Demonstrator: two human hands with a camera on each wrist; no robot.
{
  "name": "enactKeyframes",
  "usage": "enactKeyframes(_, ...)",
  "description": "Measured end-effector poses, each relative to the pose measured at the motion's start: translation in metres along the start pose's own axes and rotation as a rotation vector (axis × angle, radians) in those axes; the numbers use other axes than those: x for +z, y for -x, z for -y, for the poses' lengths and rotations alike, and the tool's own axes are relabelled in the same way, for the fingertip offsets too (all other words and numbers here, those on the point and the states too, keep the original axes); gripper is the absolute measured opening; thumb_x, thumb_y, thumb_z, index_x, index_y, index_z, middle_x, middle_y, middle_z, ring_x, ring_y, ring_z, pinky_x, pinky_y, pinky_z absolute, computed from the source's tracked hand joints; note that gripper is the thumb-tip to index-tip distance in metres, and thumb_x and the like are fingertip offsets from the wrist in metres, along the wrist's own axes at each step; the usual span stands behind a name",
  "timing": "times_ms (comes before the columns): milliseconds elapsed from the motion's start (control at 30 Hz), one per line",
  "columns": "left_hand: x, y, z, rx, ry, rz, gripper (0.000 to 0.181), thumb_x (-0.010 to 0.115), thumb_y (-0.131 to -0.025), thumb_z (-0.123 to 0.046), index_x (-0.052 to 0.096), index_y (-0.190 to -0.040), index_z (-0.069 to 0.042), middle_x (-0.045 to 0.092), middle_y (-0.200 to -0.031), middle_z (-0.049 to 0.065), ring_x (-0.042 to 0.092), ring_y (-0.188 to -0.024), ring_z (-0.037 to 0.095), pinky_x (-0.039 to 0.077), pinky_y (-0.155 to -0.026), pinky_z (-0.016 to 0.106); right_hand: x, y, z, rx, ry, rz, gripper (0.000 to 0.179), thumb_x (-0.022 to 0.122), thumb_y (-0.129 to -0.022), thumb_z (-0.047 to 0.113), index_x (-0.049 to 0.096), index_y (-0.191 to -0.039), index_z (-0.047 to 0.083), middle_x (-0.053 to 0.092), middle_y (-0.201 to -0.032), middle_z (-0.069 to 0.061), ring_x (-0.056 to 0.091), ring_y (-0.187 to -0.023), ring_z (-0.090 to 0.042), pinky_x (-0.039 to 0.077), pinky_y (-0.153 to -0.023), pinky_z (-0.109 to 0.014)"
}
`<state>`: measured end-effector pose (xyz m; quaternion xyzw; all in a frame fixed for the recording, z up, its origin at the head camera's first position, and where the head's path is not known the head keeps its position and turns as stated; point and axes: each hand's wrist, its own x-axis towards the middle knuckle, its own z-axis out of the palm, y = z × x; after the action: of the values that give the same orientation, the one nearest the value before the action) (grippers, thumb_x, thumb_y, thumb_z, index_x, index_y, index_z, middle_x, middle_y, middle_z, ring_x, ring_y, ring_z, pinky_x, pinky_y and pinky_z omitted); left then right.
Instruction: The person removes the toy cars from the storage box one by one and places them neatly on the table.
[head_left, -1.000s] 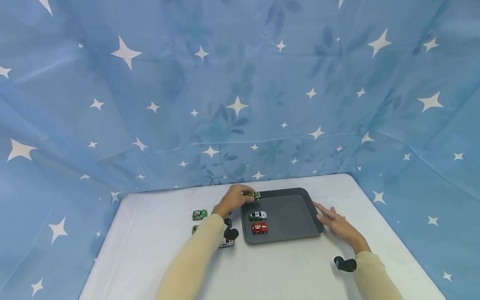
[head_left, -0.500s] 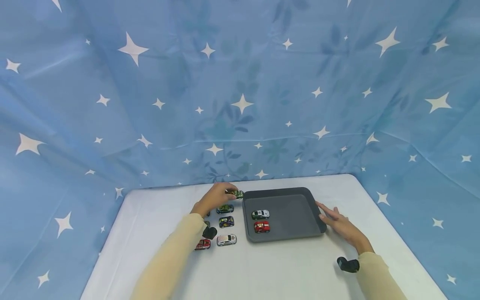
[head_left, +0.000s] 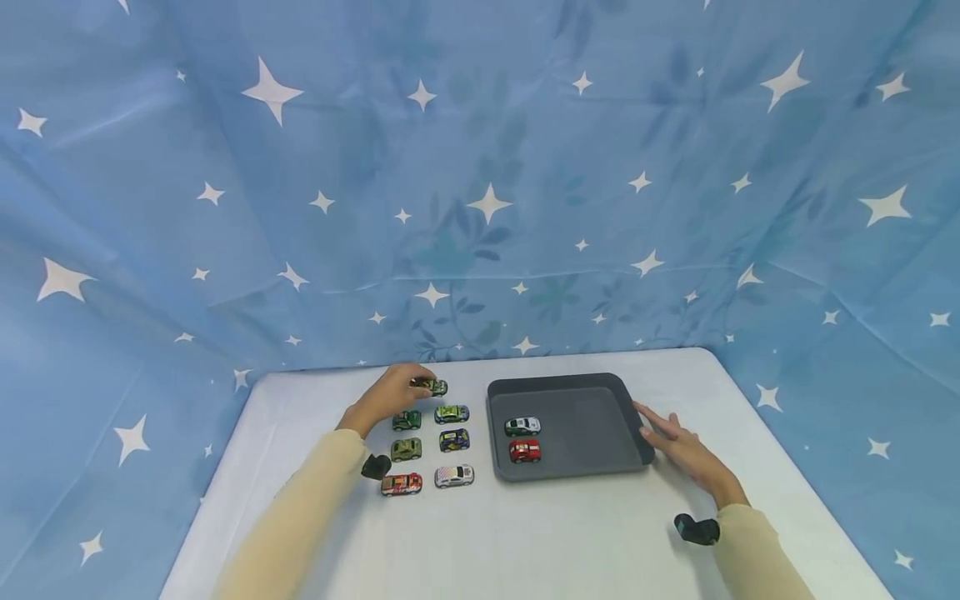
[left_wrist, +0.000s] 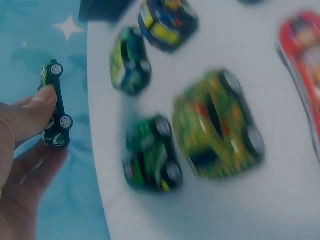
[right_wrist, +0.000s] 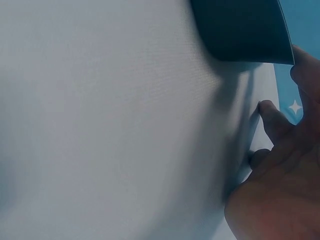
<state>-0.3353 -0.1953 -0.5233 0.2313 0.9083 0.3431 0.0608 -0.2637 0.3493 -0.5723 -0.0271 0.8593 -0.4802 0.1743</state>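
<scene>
My left hand pinches a dark green patterned toy car between thumb and fingers, above the table's far left part. Below it stand a green toy car and a yellow-green one. The grey tray lies to the right, holding a white-and-green toy car and a red toy car along its left side. At the tray's right edge rests my right hand, its fingers extended; in the right wrist view a fingertip meets the tray's corner.
Left of the tray, more toy cars stand in two columns: an olive one, a dark blue one, a red one and a white one. A blue star-patterned curtain hangs behind the white table.
My left hand has carried the dark green car leftward, from over the tray's far left corner to beyond the car columns. The right hand has stayed at the tray's edge.
</scene>
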Motion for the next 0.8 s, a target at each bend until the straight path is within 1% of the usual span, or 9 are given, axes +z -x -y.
enactKeyframes(167,-0.010,0.017,0.016,-0.028,-0.033,-0.015,0.030,0.076,-0.099,-0.004,0.074,-0.129,0.003,0.073,-0.127,0.018,0.066,-0.122,0.039,0.054,-0.105,0.055,-0.001,-0.001,-0.002,-0.022,0.006,-0.009,0.069,0.057,-0.113,0.035,0.028,-0.171,0.013,0.006,-0.171,-0.035,-0.024,-0.153,-0.055,-0.027,-0.108,-0.079)
enactKeyframes(400,-0.023,0.040,0.037,-0.082,-0.052,-0.035,0.030,0.076,-0.099,-0.003,0.073,-0.128,0.004,0.072,-0.126,0.020,0.065,-0.123,0.042,0.052,-0.106,0.058,0.002,-0.001,-0.003,-0.006,-0.004,0.001,0.069,0.058,-0.112,0.035,0.028,-0.171,0.012,0.003,-0.172,-0.034,-0.026,-0.154,-0.053,-0.027,-0.108,-0.079)
enactKeyframes(633,-0.027,0.058,0.055,-0.112,-0.079,-0.052,0.029,0.077,-0.097,-0.002,0.073,-0.125,0.006,0.072,-0.125,0.023,0.065,-0.123,0.045,0.050,-0.107,0.060,0.001,-0.003,-0.001,0.012,0.016,-0.003,0.070,0.056,-0.112,0.039,0.028,-0.171,0.014,0.004,-0.172,-0.033,-0.027,-0.153,-0.053,-0.027,-0.107,-0.080)
enactKeyframes(800,-0.028,0.071,0.064,-0.125,-0.096,-0.045,0.027,0.077,-0.096,0.000,0.074,-0.122,0.007,0.073,-0.123,0.024,0.065,-0.121,0.046,0.050,-0.106,0.061,0.002,-0.004,-0.001,0.027,0.018,0.004,0.071,0.056,-0.112,0.040,0.028,-0.171,0.013,0.003,-0.172,-0.032,-0.028,-0.153,-0.052,-0.027,-0.107,-0.079)
